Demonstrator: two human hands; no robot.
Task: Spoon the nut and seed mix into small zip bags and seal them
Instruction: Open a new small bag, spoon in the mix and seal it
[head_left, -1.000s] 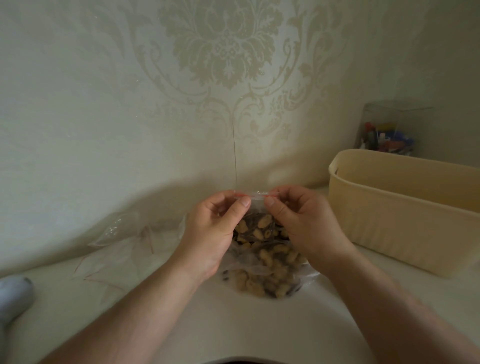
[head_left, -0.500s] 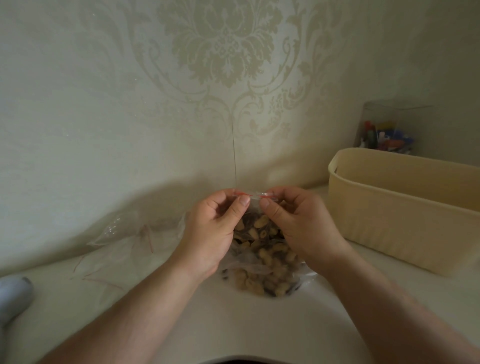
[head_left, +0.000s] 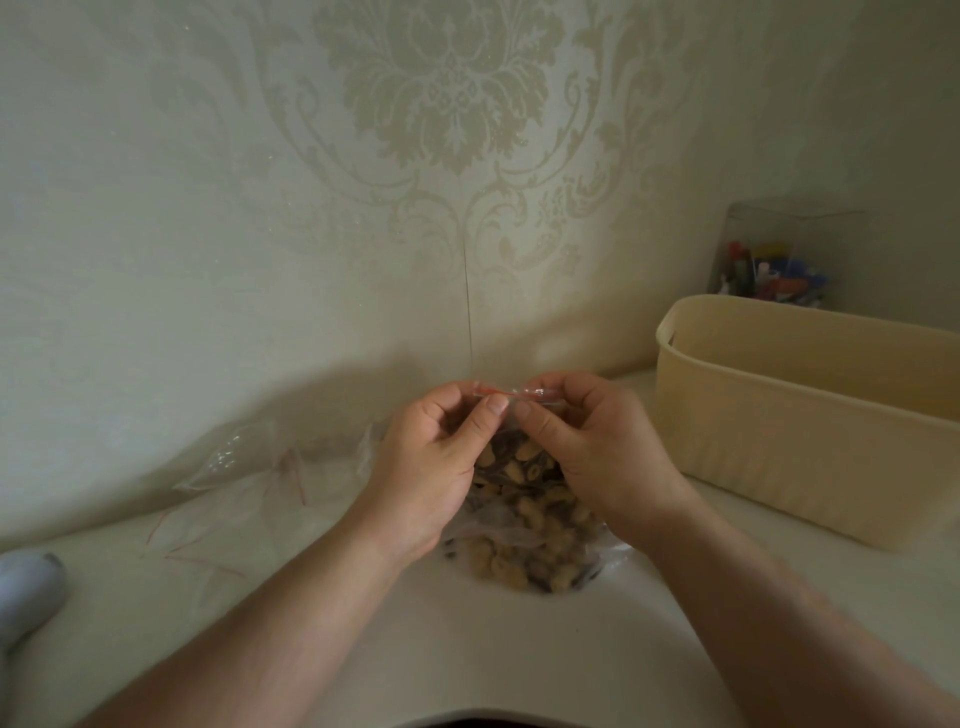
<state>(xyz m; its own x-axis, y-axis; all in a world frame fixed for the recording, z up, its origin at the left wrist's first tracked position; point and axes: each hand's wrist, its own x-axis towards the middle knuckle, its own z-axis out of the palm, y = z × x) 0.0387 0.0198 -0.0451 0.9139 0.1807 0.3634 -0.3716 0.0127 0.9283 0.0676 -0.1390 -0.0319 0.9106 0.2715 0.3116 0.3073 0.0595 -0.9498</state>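
A small clear zip bag (head_left: 511, 462) with a red zip line holds nuts and dark seeds and stands upright between my hands. My left hand (head_left: 431, 467) pinches the left end of its top strip between thumb and fingers. My right hand (head_left: 597, 452) pinches the right part of the same strip. Below the small bag lies a larger clear bag of the nut and seed mix (head_left: 524, 556) on the white table (head_left: 467, 654). No spoon is in view.
Several empty zip bags (head_left: 244, 478) lie in a loose pile at the left by the wall. A beige plastic basket (head_left: 810, 415) stands at the right, a clear box of coloured items (head_left: 769, 270) behind it. A grey-white object (head_left: 26, 587) sits at the left edge.
My thumbs have drawn closer together along the bag's top strip, and both hands shifted slightly. The bag stays upright in the same place.
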